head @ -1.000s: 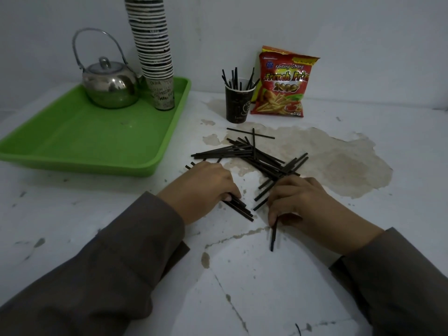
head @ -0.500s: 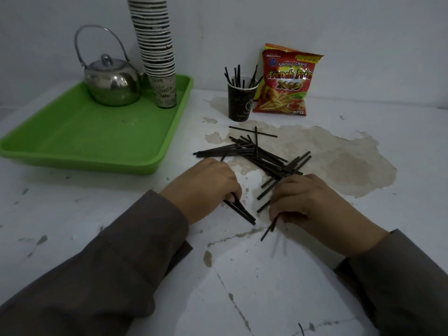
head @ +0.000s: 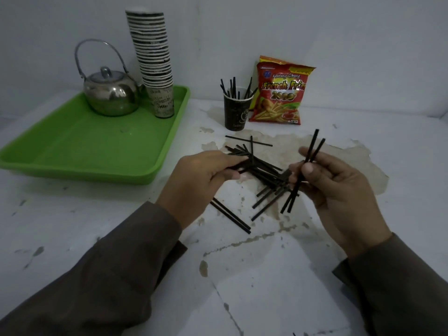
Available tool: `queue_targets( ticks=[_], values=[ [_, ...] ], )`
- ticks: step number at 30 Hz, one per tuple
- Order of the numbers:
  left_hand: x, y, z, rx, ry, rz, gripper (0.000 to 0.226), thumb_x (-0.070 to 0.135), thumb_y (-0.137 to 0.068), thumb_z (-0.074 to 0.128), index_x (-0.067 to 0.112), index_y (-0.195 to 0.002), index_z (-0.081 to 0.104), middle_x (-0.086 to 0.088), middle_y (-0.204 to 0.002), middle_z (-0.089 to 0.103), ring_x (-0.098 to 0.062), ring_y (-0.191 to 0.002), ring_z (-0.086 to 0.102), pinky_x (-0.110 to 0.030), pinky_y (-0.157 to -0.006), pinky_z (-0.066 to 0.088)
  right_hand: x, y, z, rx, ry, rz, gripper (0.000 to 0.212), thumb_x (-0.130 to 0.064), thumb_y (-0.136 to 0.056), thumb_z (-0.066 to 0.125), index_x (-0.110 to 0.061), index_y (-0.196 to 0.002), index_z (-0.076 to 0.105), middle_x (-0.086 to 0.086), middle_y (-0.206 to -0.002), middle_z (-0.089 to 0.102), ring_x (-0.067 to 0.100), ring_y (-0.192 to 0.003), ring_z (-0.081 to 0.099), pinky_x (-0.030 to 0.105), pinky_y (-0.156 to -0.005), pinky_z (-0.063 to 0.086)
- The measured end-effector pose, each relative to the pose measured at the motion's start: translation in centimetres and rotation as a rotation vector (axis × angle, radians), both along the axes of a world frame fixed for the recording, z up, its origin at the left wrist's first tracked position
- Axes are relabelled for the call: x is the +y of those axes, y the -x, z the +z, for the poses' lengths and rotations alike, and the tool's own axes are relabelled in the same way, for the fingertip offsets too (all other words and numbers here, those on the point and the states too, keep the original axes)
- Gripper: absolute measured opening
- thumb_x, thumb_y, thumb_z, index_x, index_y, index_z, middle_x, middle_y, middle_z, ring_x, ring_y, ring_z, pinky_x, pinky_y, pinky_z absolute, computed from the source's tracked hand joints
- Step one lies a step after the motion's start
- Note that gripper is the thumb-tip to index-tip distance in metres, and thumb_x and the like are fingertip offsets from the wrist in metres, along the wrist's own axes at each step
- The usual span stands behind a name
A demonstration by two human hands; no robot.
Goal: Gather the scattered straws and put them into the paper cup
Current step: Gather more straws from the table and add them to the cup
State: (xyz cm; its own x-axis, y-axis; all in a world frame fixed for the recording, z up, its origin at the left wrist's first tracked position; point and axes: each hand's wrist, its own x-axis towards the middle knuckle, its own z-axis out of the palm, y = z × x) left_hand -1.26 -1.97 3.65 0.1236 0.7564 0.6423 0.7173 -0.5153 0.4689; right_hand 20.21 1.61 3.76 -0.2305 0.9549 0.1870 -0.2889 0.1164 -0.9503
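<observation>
A worn white table (head: 315, 275), marked by a large brownish patch of peeled surface, was set against a plain pale wall. On the table, a loose pile of thin black plastic straws (head: 263, 169) was spread between the two hands, and a separate pair of black straws (head: 232, 218) lay side by side nearer the camera. The left hand (head: 194, 183), emerging from a dark grey sleeve, was curled over the left edge of the pile, with several straws pinched between thumb and fingers. The right hand (head: 339, 187) was raised above the table, and two black straws (head: 303, 173) were gripped between its thumb and fingers, tilted so that their upper ends pointed away from the camera. Behind the pile, a dark printed paper cup (head: 236, 112) stood upright with several straws already held inside it. Just to the right of the cup, a red and yellow bag of French-fries snacks (head: 281, 93) was propped against the wall. At the left, a green plastic tray (head: 97, 151) carried a polished metal kettle (head: 110, 95) and a tall stack of paper cups (head: 155, 61).
</observation>
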Motion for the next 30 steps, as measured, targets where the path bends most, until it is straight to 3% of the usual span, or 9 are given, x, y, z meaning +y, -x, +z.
queue_targets(
  ticks=[4,7,9,11,15,17,22,26,30],
  values=[
    [0.6,-0.5,0.7,-0.27,0.055,0.02,0.025,0.008,-0.08,0.066,0.011,-0.104,0.068,0.009,-0.085,0.067,0.001,-0.081,0.061,-0.007,-0.076,0.046,0.9,0.5,0.0,0.002,0.196,0.033,0.02,-0.012,-0.063,0.063,-0.012,-0.082,0.069,0.004,-0.067,0.073,0.012,-0.062,0.067,0.02,-0.058,0.056],
    [1.2,-0.8,1.6,-0.712,0.261,-0.067,0.024,0.003,-0.08,0.064,0.023,-0.09,0.071,0.012,-0.079,0.073,-0.004,-0.081,0.068,-0.016,-0.075,0.055,1.8,0.8,0.8,-0.092,0.267,0.066,0.017,-0.011,-0.061,0.066,-0.008,-0.077,0.067,0.008,-0.066,0.072,0.013,-0.058,0.066,0.02,-0.052,0.056],
    [2.1,-0.7,2.4,-0.997,0.412,-0.174,0.022,0.002,-0.081,0.06,0.02,-0.085,0.072,0.006,-0.073,0.073,-0.009,-0.075,0.069,-0.019,-0.069,0.056,2.9,0.9,1.8,-0.203,0.273,0.109,0.01,-0.007,-0.064,0.068,-0.007,-0.074,0.067,0.009,-0.066,0.071,0.014,-0.057,0.065,0.021,-0.051,0.056],
    [3.5,-0.6,3.7,-1.146,0.477,-0.24,0.018,0.002,-0.082,0.057,0.013,-0.084,0.071,0.002,-0.069,0.071,-0.009,-0.071,0.067,-0.019,-0.067,0.056,4.4,1.2,3.4,-0.313,0.233,0.137,0.007,0.0,-0.07,0.068,-0.004,-0.075,0.066,0.009,-0.066,0.069,0.016,-0.057,0.064,0.023,-0.052,0.056],
    [7.4,0.0,7.5,-1.168,0.356,-0.233,0.017,-0.001,-0.085,0.054,0.008,-0.083,0.068,0.001,-0.069,0.07,-0.011,-0.071,0.064,-0.02,-0.072,0.057,7.9,3.1,7.9,-0.37,0.007,0.016,0.016,0.006,-0.074,0.067,-0.006,-0.084,0.062,0.006,-0.068,0.063,0.014,-0.057,0.066,0.027,-0.055,0.058],
    [9.5,0.4,9.4,-1.144,0.261,-0.205,0.015,-0.001,-0.086,0.055,0.007,-0.087,0.067,-0.002,-0.074,0.069,-0.014,-0.075,0.064,-0.022,-0.077,0.056,9.8,4.5,9.9,-0.338,-0.122,-0.113,0.03,0.007,-0.074,0.067,-0.007,-0.098,0.056,0.006,-0.07,0.061,0.015,-0.058,0.067,0.024,-0.049,0.056],
    [14.5,0.7,12.1,-1.029,0.005,-0.101,0.016,0.0,-0.085,0.059,0.011,-0.094,0.066,-0.005,-0.079,0.068,-0.008,-0.074,0.067,-0.02,-0.075,0.056,14.6,8.2,11.5,-0.474,-0.486,-0.464,0.046,-0.004,-0.078,0.067,-0.026,-0.11,0.042,0.001,-0.071,0.06,0.012,-0.063,0.063,0.016,-0.052,0.052],
    [17.9,0.8,11.0,-0.929,-0.042,0.026,0.021,0.002,-0.083,0.062,0.022,-0.09,0.066,0.0,-0.075,0.069,-0.015,-0.076,0.067,-0.034,-0.083,0.056,17.2,10.8,9.6,-0.466,-0.51,-0.532,0.055,-0.005,-0.082,0.062,-0.032,-0.12,0.033,-0.006,-0.075,0.058,0.008,-0.069,0.06,0.015,-0.059,0.044],
    [20.2,0.9,8.1,-0.805,0.028,0.101,0.033,0.003,-0.082,0.062,0.036,-0.081,0.062,0.004,-0.076,0.069,-0.02,-0.081,0.068,-0.042,-0.085,0.055,18.9,11.9,6.9,-0.54,-0.474,-0.48,0.056,-0.004,-0.085,0.057,-0.036,-0.122,0.03,0.008,-0.1,0.065,0.019,-0.091,0.061,0.026,-0.075,0.048]
  ],
)
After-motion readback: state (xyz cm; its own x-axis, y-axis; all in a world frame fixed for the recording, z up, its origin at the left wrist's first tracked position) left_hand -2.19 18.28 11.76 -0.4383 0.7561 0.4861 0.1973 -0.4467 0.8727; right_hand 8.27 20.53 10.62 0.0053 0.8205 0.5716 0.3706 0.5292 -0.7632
